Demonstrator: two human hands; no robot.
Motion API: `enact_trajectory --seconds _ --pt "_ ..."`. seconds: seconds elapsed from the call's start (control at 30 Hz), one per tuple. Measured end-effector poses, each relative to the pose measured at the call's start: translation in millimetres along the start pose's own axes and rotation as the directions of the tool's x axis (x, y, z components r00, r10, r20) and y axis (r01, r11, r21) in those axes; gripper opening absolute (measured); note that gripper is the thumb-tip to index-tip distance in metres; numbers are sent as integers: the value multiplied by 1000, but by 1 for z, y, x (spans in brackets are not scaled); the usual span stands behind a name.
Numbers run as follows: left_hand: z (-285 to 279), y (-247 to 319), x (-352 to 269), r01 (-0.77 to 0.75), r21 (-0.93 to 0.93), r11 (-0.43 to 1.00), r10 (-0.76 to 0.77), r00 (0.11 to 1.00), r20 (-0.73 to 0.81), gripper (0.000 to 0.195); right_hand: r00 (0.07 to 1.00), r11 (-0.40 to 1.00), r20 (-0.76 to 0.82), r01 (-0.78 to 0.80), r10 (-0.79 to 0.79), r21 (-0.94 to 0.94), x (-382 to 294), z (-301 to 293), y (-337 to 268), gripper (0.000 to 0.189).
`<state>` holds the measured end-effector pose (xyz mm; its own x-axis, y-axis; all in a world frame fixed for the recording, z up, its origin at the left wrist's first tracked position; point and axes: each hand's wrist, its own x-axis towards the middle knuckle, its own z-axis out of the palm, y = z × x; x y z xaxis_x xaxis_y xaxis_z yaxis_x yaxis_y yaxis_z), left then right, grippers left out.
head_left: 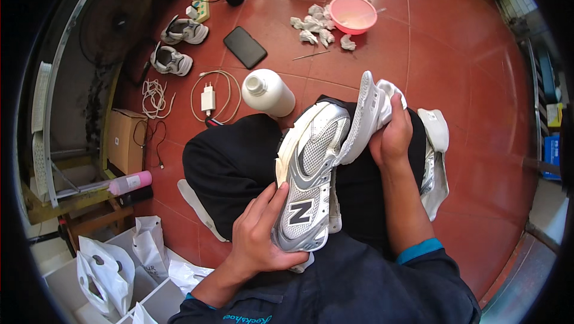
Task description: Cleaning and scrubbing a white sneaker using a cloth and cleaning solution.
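Observation:
A white and silver New Balance running shoe (307, 180) lies on its side across my lap, without laces. My left hand (258, 234) grips its heel end, thumb at the back and fingers along the sole edge. The padded mesh tongue (361, 122) is pulled out from the opening. Around its upper end, my right hand (392, 133) pinches it together with a crumpled white wipe or cloth (389, 90). Beside my right leg, partly hidden, stands a similar shoe (431, 167) with its tongue out.
Before my knees stand a white plastic bottle (271, 93) and a coiled charger cable (228, 81). Farther off are a phone (245, 47), crumpled tissues (314, 23), a pink bowl (353, 14) and a small pair of shoes (172, 60). White laces (154, 98) lie left, near a carton (125, 142).

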<state>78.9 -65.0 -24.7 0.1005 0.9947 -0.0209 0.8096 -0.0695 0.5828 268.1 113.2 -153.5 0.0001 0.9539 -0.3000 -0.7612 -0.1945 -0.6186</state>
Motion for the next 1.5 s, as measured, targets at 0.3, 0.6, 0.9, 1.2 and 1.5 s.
enact_trajectory --seconds 0.3,0.6,0.9,1.2,1.5 --pt "12 4 -3 168 -28 985 -165 983 84 101 989 982 -88 132 -120 137 12 -15 -26 44" --pt "19 10 3 353 35 935 -352 909 224 102 994 992 33 99 -102 78 12 -21 -38 21" --pt "25 14 6 265 198 944 -306 927 217 107 995 994 45 96 -94 -50 11 -12 -35 16" --pt "16 18 19 218 365 905 -326 907 266 105 993 916 87 -35 76 -400 8 -7 -32 18" --pt "19 18 16 217 373 902 -329 905 270 106 995 878 92 13 35 -479 7 -3 -26 18"
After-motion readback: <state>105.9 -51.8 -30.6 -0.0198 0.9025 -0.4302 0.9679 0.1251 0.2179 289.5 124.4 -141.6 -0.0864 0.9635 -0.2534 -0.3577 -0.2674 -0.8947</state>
